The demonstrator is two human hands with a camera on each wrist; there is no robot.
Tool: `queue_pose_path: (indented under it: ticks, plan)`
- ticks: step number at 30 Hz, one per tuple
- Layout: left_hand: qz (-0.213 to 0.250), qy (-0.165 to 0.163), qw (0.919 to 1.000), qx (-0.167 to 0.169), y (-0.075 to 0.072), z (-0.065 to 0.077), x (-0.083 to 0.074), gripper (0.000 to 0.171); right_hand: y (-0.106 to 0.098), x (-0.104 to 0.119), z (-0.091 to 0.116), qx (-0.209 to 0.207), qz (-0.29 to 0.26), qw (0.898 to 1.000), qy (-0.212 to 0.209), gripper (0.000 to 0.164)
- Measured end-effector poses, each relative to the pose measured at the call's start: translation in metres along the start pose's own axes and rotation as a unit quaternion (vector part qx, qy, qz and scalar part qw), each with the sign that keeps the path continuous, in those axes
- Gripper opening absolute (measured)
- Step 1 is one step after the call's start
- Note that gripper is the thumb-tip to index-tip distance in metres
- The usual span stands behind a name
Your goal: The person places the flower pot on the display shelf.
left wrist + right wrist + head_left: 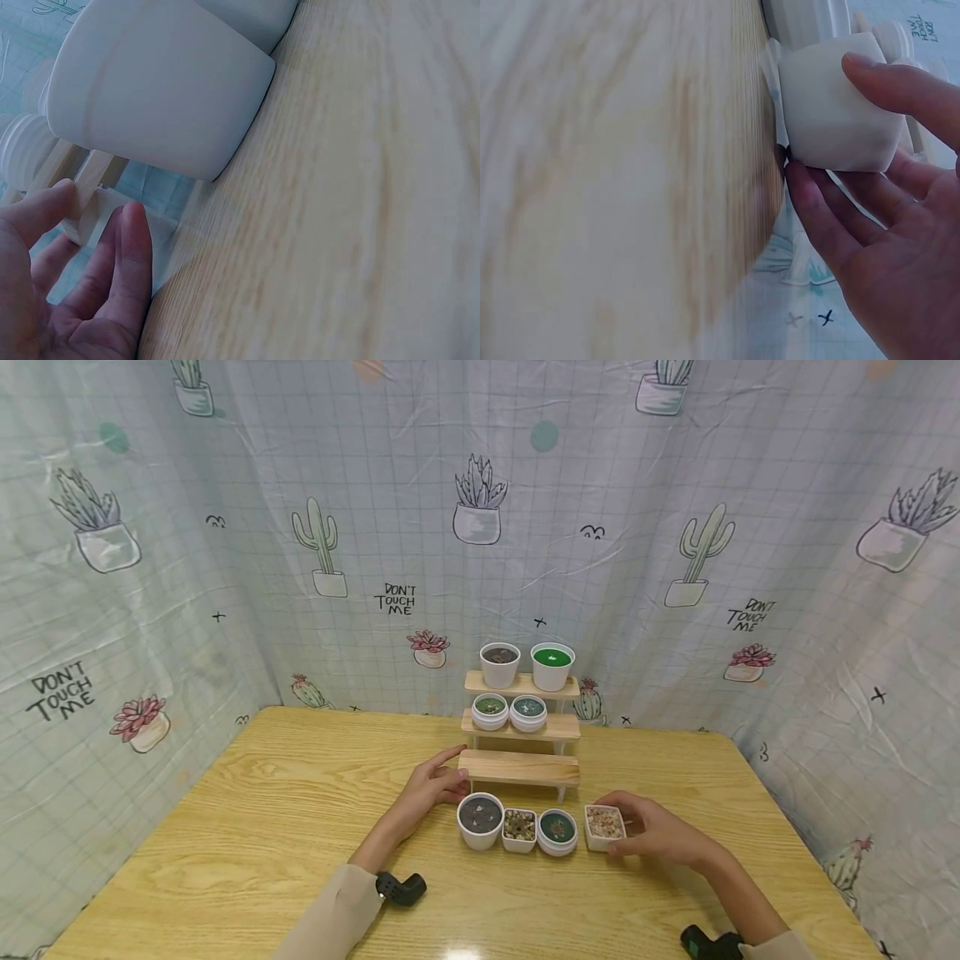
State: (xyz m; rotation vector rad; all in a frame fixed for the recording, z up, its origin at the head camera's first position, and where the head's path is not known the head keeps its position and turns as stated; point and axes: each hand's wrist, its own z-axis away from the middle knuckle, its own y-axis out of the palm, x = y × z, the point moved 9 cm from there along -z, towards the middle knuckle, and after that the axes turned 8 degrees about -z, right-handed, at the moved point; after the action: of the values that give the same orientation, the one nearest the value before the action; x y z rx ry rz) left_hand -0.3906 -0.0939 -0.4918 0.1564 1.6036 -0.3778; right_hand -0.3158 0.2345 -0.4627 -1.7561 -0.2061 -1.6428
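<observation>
My left hand (423, 789) is at the left end of the lowest step of a three-tier wooden stand (517, 767). In the left wrist view, the thumb (52, 206) presses the step's end, with fingers around its other side. My right hand (660, 831) holds a square white pot (604, 828) filled with pale pebbles, at the right end of a front row. The thumb (889, 82) lies along the pot's side. Left of it stand a round white pot (481, 821) with dark filling, a small square pebble pot (519, 831) and a low round pot (557, 832).
Two tall white pots, one dark-filled (500, 665) and one bright green (552, 667), stand on the top step. Two low round pots, one green-topped (491, 712) and one bluish (528, 713), sit on the middle step. A cactus-print curtain (420, 543) surrounds the wooden table (300, 793).
</observation>
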Motion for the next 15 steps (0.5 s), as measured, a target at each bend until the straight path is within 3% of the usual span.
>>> queue_pose_path:
  ticks: [15]
  plan:
    - [0.005, 0.0, 1.0, -0.001, 0.0, 0.0, -0.0003, 0.06, -0.0029, 0.0065, 0.0028, -0.009, -0.005, 1.0, -0.018, 0.058]
